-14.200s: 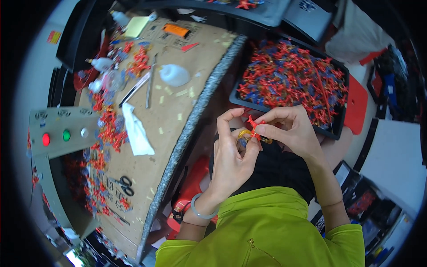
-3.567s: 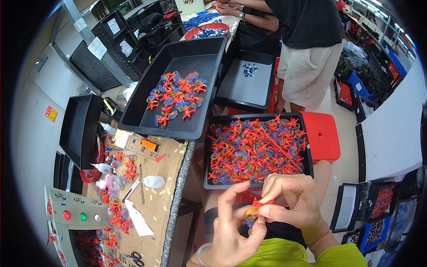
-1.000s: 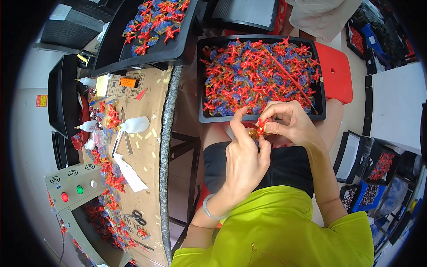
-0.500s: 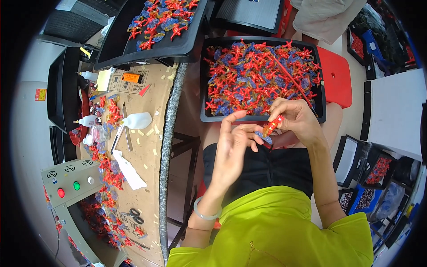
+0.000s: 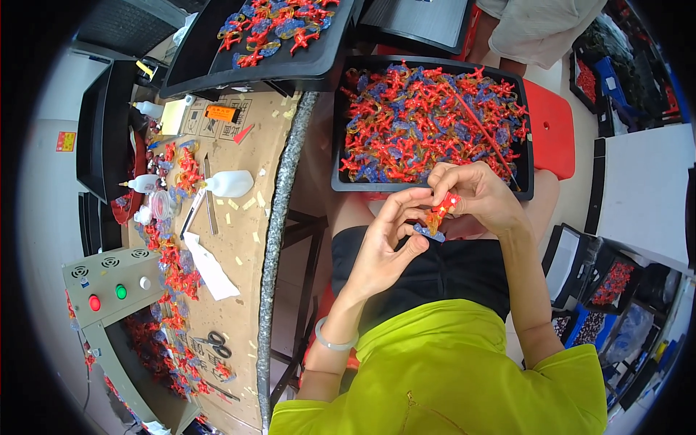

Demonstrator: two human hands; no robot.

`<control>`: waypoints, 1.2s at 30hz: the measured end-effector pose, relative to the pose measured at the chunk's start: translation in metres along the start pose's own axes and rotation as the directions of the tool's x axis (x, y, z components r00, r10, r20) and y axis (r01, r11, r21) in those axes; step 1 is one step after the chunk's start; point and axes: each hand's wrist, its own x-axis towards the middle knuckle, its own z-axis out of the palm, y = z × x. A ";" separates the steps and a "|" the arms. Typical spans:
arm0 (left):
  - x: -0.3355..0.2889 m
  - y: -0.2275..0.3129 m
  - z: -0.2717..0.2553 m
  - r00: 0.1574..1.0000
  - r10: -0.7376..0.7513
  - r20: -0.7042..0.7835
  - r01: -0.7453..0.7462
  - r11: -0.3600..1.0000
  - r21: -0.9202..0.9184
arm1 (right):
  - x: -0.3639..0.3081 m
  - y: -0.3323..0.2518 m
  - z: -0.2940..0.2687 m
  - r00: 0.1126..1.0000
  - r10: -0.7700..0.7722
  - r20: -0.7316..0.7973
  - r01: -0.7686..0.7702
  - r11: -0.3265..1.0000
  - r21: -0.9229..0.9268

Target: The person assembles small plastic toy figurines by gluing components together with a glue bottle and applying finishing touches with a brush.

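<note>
Between my two hands, above my lap, is a small plastic figurine (image 5: 440,211) with a red body, an amber middle and a blue base. My right hand (image 5: 480,194) pinches its red upper part between thumb and fingers. My left hand (image 5: 388,243) is curled around the blue lower end, thumb and fingers close against it; how firmly it grips is partly hidden. Just beyond my hands, a black tray (image 5: 338,170) is filled with many similar red, blue and amber figurines (image 5: 428,123). A thin red stick (image 5: 482,129) lies slanted across them.
To the left stands a cardboard-topped workbench (image 5: 243,239) with white squeeze bottles (image 5: 230,183), scissors (image 5: 220,344), an orange box (image 5: 222,113) and loose figurines. A grey machine (image 5: 109,279) with coloured buttons sits on it. Another black tray (image 5: 319,72) overhangs its far end. A red stool (image 5: 547,130) supports the filled tray.
My left hand has moved in from beside the figurine, its spread fingers curling around the blue end. My right hand still holds the red part. The view has shifted slightly.
</note>
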 end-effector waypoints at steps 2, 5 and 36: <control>-0.001 -0.001 -0.003 1.000 0.007 0.006 -0.007 1.000 0.004 | 0.002 -0.001 0.004 1.000 0.010 0.008 -0.010 1.000 -0.001; -0.002 -0.001 -0.005 0.999 0.035 0.021 -0.036 0.998 0.048 | 0.003 -0.005 0.005 0.999 0.028 0.017 -0.028 0.999 -0.032; -0.009 0.019 -0.009 0.830 0.550 -0.094 -0.193 0.440 0.877 | 0.000 -0.016 0.011 0.890 -0.210 -0.404 -0.035 0.854 -0.520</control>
